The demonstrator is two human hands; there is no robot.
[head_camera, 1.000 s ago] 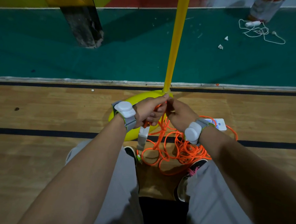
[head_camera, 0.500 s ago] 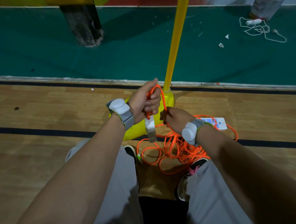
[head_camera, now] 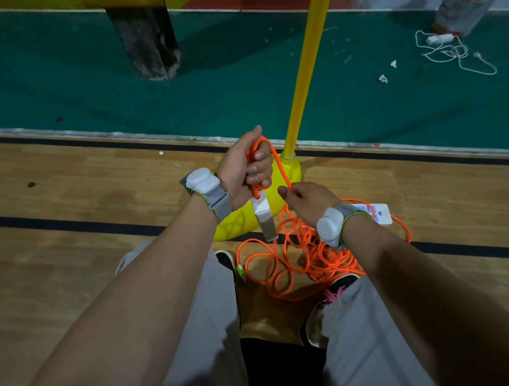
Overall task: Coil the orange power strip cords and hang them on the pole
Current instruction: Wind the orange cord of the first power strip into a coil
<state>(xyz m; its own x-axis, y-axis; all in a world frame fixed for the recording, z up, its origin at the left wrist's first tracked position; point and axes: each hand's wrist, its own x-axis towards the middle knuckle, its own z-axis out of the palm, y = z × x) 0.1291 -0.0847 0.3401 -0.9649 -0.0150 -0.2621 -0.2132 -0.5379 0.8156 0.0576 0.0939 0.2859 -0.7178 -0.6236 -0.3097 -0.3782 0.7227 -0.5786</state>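
Fingers [head_camera: 261, 170] of left hand [head_camera: 238, 169] clenched round orange cord [head_camera: 276, 159], power strip [head_camera: 265, 220] dangling, right hand [head_camera: 310, 201] pinching cord, probably feeding the next loop.

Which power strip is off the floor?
The power strip dangling under the left hand on its orange cord; the second strip lies on the wood by the right hand, the white-corded strip on the green floor.
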